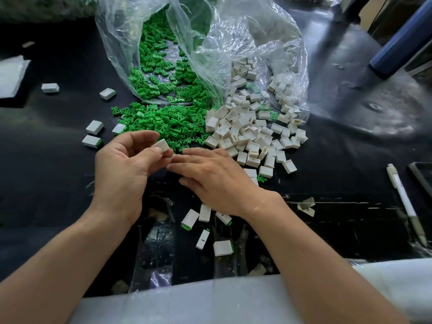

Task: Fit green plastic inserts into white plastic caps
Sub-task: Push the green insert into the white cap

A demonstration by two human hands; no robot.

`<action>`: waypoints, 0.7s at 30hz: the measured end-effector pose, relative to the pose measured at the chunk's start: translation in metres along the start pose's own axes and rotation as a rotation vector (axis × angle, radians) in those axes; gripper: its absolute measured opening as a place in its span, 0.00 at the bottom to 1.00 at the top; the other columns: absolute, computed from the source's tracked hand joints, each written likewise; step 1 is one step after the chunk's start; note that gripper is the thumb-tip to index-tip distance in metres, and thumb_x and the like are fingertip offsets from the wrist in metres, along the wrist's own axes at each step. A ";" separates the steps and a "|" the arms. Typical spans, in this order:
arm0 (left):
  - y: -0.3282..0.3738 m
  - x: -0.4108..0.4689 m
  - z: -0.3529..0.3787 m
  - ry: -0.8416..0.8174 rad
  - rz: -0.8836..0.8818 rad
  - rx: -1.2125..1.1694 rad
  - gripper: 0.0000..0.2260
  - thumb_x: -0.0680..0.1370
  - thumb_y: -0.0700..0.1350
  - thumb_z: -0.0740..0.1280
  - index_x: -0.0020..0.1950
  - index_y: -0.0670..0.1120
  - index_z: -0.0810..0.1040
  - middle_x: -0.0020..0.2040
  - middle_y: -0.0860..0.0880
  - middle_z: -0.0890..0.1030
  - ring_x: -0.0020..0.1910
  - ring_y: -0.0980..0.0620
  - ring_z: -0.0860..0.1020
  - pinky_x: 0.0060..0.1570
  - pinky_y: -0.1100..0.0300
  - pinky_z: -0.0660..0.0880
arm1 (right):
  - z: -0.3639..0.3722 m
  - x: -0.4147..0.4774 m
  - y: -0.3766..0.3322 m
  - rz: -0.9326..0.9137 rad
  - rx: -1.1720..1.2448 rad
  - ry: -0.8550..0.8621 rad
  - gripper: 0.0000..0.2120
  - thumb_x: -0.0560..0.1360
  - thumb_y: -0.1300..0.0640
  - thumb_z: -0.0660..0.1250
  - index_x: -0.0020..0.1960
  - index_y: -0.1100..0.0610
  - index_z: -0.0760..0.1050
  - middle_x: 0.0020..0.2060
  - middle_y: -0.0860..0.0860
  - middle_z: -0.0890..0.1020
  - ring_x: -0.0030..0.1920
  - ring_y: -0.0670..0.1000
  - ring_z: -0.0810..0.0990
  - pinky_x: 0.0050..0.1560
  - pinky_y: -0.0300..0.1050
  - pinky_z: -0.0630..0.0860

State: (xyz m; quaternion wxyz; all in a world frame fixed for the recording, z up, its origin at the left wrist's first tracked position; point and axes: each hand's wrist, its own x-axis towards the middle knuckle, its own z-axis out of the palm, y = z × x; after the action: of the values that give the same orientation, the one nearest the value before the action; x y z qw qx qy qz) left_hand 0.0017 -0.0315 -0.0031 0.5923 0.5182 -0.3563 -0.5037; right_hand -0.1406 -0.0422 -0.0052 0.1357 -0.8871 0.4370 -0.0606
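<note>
**Cap Pinched, No Insert Showing Yet**

The left hand (124,164) is pinching one white cap (161,145) between thumb and fingertips. It is holding the cap just ahead of the right hand (210,178), whose fingers are lying stretched and flat, grasping nothing visible. Whether a green piece is hiding beneath them cannot be told.

The cap is being gripped only at its near edge, so a firm push from an insert is likely to be twisting it out of the pinch and down onto the black table (46,174). An insert going in skewed could be jamming, since the prongs look thin and easy to bend.

Just beyond both hands, a heap of green inserts (163,122) is spilling from a clear bag (233,38). It is touching the pile of loose caps (247,136) lying beyond the right hand and to its outer side, so a hasty reach risks dragging both kinds together. Loose caps are crowding close against the right knuckles. Fitted pieces (203,220) are lying beneath the right wrist — a forearm sweep could be scattering them. A pen (402,197) is lying well off to the right hand's outer side.
</note>
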 end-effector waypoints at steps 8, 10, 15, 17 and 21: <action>-0.005 -0.001 -0.001 -0.057 0.027 0.083 0.13 0.72 0.28 0.66 0.44 0.46 0.78 0.38 0.47 0.80 0.36 0.56 0.81 0.36 0.67 0.77 | -0.002 -0.003 0.002 0.075 0.179 0.178 0.12 0.72 0.64 0.67 0.55 0.60 0.79 0.51 0.55 0.80 0.54 0.58 0.77 0.54 0.49 0.68; -0.005 -0.002 -0.001 -0.074 0.028 0.090 0.13 0.71 0.28 0.67 0.43 0.47 0.78 0.37 0.48 0.80 0.36 0.56 0.82 0.36 0.67 0.77 | -0.003 -0.004 0.001 0.103 0.207 0.193 0.11 0.72 0.65 0.67 0.54 0.61 0.79 0.50 0.57 0.80 0.52 0.58 0.76 0.52 0.50 0.69; -0.004 -0.002 -0.002 -0.098 0.025 0.079 0.13 0.70 0.27 0.67 0.41 0.46 0.79 0.33 0.51 0.82 0.37 0.55 0.82 0.37 0.67 0.77 | 0.000 0.000 0.001 0.146 0.151 0.167 0.15 0.75 0.57 0.66 0.60 0.59 0.76 0.56 0.55 0.76 0.59 0.56 0.71 0.57 0.43 0.62; -0.005 -0.002 -0.002 -0.101 0.026 0.096 0.13 0.70 0.27 0.67 0.41 0.46 0.79 0.33 0.51 0.83 0.36 0.56 0.81 0.37 0.67 0.77 | -0.001 0.001 0.001 0.167 0.154 0.180 0.11 0.75 0.57 0.66 0.56 0.60 0.77 0.53 0.56 0.76 0.56 0.56 0.72 0.54 0.44 0.64; -0.006 -0.002 -0.001 -0.094 0.017 0.121 0.12 0.71 0.30 0.68 0.39 0.48 0.80 0.34 0.52 0.82 0.37 0.54 0.80 0.36 0.67 0.78 | 0.000 -0.001 0.001 0.170 0.149 0.184 0.07 0.75 0.59 0.65 0.50 0.62 0.75 0.49 0.56 0.75 0.52 0.56 0.72 0.52 0.46 0.66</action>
State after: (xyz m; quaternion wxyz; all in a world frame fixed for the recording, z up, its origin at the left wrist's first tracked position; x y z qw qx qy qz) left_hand 0.0006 -0.0287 -0.0094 0.5468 0.5260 -0.4178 -0.4998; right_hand -0.1420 -0.0422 -0.0058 0.1650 -0.8250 0.5156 -0.1623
